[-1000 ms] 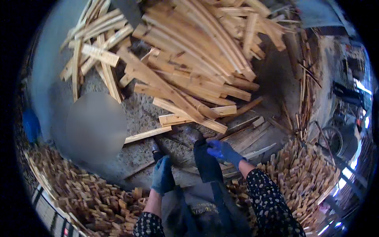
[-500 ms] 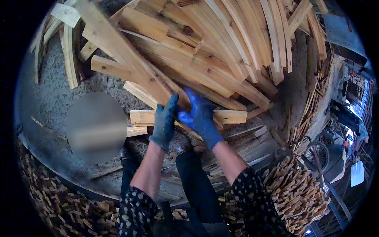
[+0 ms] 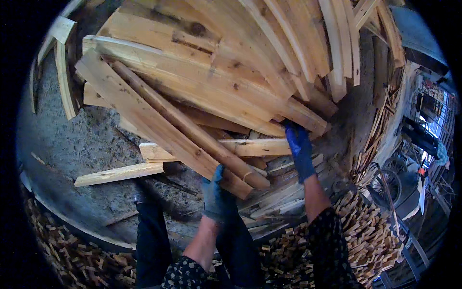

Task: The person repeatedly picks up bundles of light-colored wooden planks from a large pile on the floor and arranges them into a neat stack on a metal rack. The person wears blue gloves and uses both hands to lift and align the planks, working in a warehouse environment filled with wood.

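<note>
My left hand [image 3: 217, 195], in a dark teal glove, is closed on the near end of a long wooden plank [image 3: 159, 127], its thumb along the edge. A narrower wooden plank [image 3: 192, 130] lies alongside it, to the right. Off to the right, my right hand [image 3: 300, 151], in a blue glove, grips the near end of another wooden plank [image 3: 231, 111] on the pile. Its fingertips are partly hidden there. A short pale board [image 3: 255, 147] runs crosswise between my two hands, beneath the slanting planks.
A large heap of planks [image 3: 269, 43] fills the far side. A loose board [image 3: 120, 173] lies on the rough grey ground [image 3: 96, 144]. Stacks of cut wood pieces [image 3: 365, 236] stand at the near right and near left. A wheel [image 3: 389, 185] shows at the right.
My right hand has left the plank that both hands held and moved right to the pile. My left hand and its plank have come lower and nearer.
</note>
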`<action>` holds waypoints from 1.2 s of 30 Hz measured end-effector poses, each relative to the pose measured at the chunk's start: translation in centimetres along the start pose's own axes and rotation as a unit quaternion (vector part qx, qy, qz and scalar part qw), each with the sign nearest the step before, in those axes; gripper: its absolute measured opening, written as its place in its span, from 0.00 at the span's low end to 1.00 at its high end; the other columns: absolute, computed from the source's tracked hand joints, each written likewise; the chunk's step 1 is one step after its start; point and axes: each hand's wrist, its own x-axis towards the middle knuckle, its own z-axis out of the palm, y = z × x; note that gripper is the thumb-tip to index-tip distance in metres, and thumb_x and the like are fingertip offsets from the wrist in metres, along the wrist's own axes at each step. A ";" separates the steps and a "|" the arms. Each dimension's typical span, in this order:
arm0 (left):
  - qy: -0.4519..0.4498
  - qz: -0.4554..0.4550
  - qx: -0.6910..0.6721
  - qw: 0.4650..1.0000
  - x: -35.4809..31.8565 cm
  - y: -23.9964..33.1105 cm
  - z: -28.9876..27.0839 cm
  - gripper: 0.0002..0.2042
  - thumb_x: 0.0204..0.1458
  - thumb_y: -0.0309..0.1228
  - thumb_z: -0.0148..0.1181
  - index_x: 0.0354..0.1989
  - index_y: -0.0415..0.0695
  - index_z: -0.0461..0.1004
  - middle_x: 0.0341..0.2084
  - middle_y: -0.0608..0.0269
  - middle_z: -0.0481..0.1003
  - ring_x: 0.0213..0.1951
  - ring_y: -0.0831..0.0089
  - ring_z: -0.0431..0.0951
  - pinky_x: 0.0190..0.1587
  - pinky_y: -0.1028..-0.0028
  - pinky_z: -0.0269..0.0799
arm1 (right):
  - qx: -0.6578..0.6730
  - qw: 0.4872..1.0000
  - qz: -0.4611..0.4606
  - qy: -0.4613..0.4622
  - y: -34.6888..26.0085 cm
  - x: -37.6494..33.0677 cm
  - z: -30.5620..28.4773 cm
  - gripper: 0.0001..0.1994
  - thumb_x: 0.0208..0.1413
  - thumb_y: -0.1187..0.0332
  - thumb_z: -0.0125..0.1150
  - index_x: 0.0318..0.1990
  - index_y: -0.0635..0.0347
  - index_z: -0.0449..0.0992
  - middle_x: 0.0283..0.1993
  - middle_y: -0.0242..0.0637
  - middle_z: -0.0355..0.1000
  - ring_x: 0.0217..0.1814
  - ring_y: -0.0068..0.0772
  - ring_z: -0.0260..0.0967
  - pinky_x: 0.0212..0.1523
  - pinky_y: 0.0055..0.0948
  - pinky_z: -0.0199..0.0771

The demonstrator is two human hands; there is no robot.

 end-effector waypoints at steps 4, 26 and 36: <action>-0.015 -0.040 0.000 0.999 3.3 1.6 -6.1 0.30 0.50 0.32 0.62 0.62 0.44 0.57 0.52 0.57 0.67 0.53 0.60 0.69 0.57 0.61 0.67 | 0.130 0.988 0.076 -0.039 -2.5 -0.6 1.0 0.16 0.62 0.61 0.51 0.50 0.64 0.72 0.49 0.38 0.73 0.50 0.33 0.69 0.52 0.33 0.67; 0.021 -0.034 0.027 0.999 -12.9 3.8 -4.5 0.32 0.55 0.46 0.57 0.62 0.38 0.58 0.51 0.53 0.70 0.50 0.65 0.73 0.55 0.65 0.70 | 0.273 0.793 0.283 -0.465 -21.1 -10.3 -1.7 0.52 0.46 0.61 0.69 0.71 0.61 0.36 0.71 0.44 0.46 0.70 0.35 0.46 0.67 0.33 0.48; 0.031 -0.047 0.079 0.995 -30.2 4.9 -1.6 0.30 0.58 0.40 0.54 0.64 0.37 0.54 0.52 0.56 0.68 0.50 0.71 0.70 0.53 0.70 0.68 | 0.181 0.846 0.258 -0.429 -39.9 -21.2 -12.9 0.44 0.53 0.65 0.64 0.71 0.54 0.39 0.67 0.46 0.53 0.62 0.34 0.61 0.52 0.32 0.72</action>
